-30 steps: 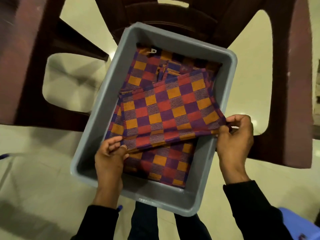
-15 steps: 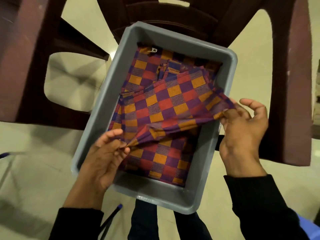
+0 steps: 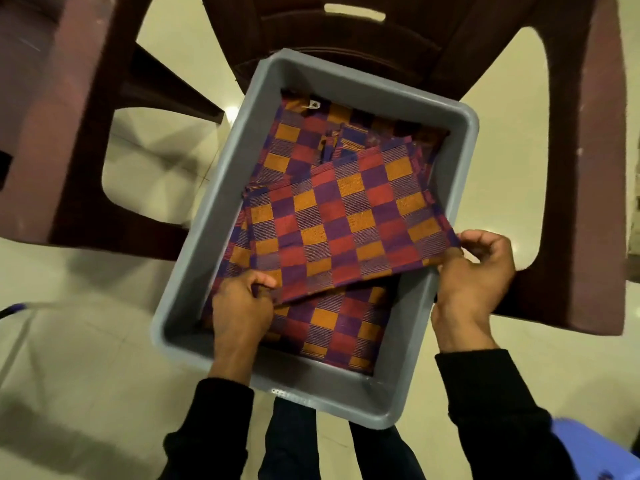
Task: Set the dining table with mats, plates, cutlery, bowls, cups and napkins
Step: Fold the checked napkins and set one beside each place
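Observation:
A grey plastic tub (image 3: 204, 244) rests on a dark brown plastic chair and holds a stack of folded cloth mats checked in red, orange and purple. The top mat (image 3: 346, 223) is lifted flat and slightly tilted above the rest. My left hand (image 3: 242, 306) pinches its near left corner inside the tub. My right hand (image 3: 474, 271) pinches its near right corner just over the tub's right rim. More mats (image 3: 332, 327) lie underneath, one with a small white tag (image 3: 313, 105) at the far end.
The brown chair (image 3: 585, 168) surrounds the tub with its armrests on both sides and its backrest ahead. Cream floor tiles show through the gaps. A blue object (image 3: 595, 448) sits at the bottom right corner. My dark trouser legs are below the tub.
Half a second ago the top mat sagged in a fold between my hands. Now it is pulled flat, with both hands back at its near corners.

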